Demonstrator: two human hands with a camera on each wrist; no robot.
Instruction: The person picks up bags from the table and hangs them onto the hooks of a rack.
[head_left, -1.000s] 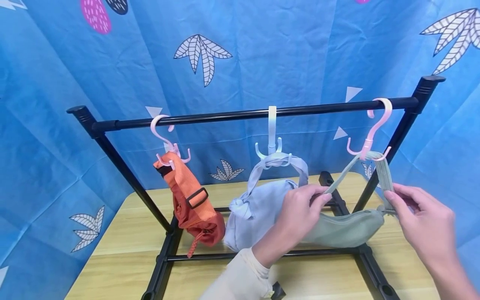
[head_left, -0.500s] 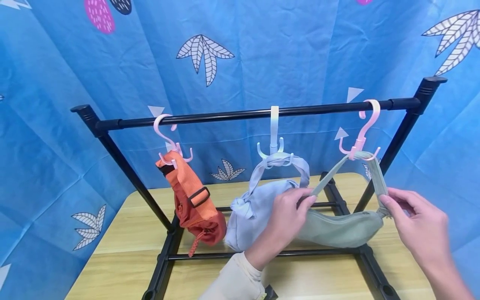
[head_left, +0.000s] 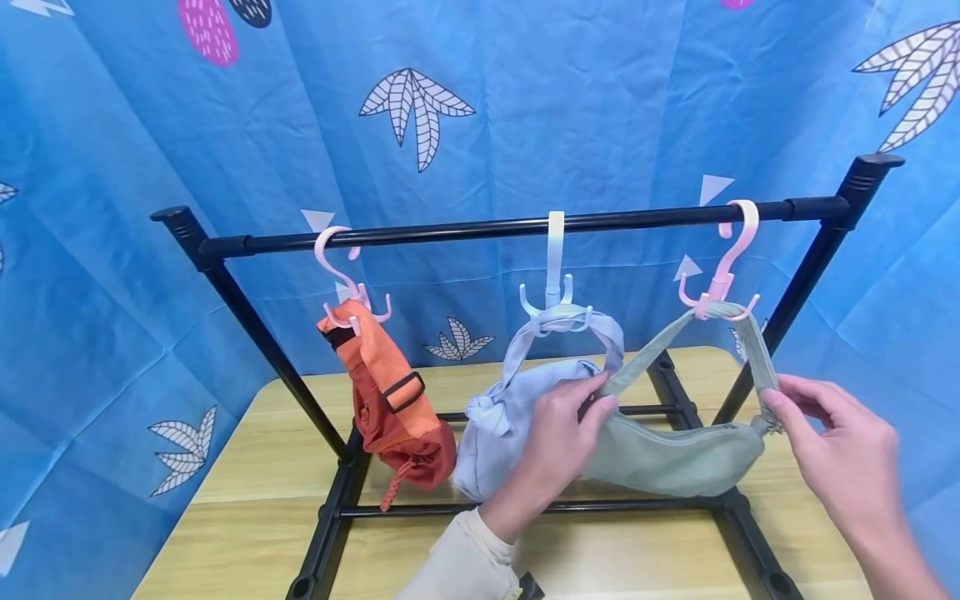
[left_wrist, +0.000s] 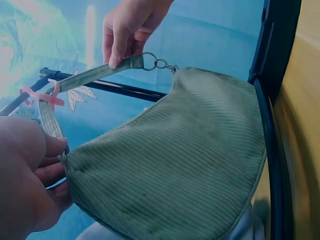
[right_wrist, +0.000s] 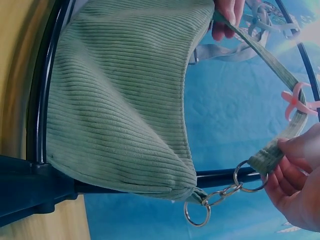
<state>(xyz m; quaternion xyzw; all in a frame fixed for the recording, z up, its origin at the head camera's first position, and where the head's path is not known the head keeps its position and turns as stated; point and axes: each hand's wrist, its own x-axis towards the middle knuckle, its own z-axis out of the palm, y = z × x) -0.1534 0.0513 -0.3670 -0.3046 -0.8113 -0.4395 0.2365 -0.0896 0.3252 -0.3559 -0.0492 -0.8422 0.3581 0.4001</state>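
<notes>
A green corduroy shoulder bag (head_left: 675, 458) hangs by its strap (head_left: 654, 350) from a pink hook (head_left: 722, 279) at the right of the rail. My left hand (head_left: 558, 429) pinches the strap's left side low down, near the bag's end. On the other side my right hand (head_left: 840, 437) pinches the strap just above the metal rings (right_wrist: 242, 182) joining it to the bag. The strap spreads in a triangle between the hook and both hands. In the left wrist view the ribbed bag body (left_wrist: 170, 155) fills the middle, with thumb and fingers of the left hand (left_wrist: 30, 175) at its corner.
A black rack (head_left: 465, 231) stands on a wooden table (head_left: 247, 508). A light blue bag (head_left: 498, 442) hangs from a pale blue hook (head_left: 555, 267) in the middle, partly behind the left hand. At left, an orange-red bag (head_left: 390, 400) hangs from another pink hook (head_left: 337, 267).
The right pink hook has slid a little left along the rail. My left hand has moved left and slightly down along the strap, widening it; my right hand keeps its pinch.
</notes>
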